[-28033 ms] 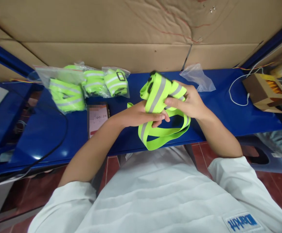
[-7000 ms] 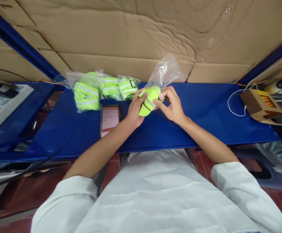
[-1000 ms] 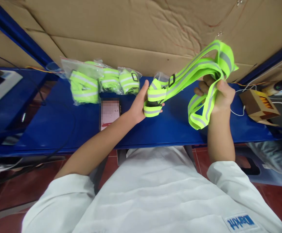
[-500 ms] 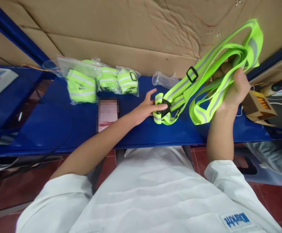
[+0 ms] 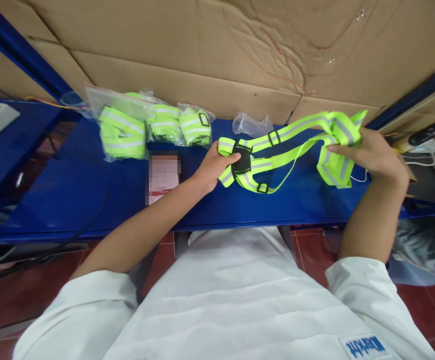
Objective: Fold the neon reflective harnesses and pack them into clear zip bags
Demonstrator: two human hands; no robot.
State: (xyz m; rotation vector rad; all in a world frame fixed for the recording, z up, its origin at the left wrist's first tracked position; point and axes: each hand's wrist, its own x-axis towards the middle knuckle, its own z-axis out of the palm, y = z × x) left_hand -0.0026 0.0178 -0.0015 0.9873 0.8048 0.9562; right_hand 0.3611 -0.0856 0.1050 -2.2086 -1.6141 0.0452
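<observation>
A neon-yellow reflective strap harness (image 5: 288,137) with grey stripes lies stretched out across the blue shelf (image 5: 90,195). My left hand (image 5: 212,165) grips its left end, thumb on the black buckle (image 5: 243,161). Over on the right, my right hand (image 5: 371,152) pinches the bunched end of the straps just above the shelf. A small black slider (image 5: 262,188) hangs on the lower strap.
Several bagged folded harnesses (image 5: 150,127) lie at the back left. A phone (image 5: 163,172) lies beside my left wrist. An empty clear plastic bag (image 5: 249,125) sits behind the harness. Cardboard (image 5: 202,55) forms the back wall. White cables and devices (image 5: 431,145) crowd the right end.
My right hand has come down from high up, laying the harness out flat along the shelf. My left hand has closed on the buckle end.
</observation>
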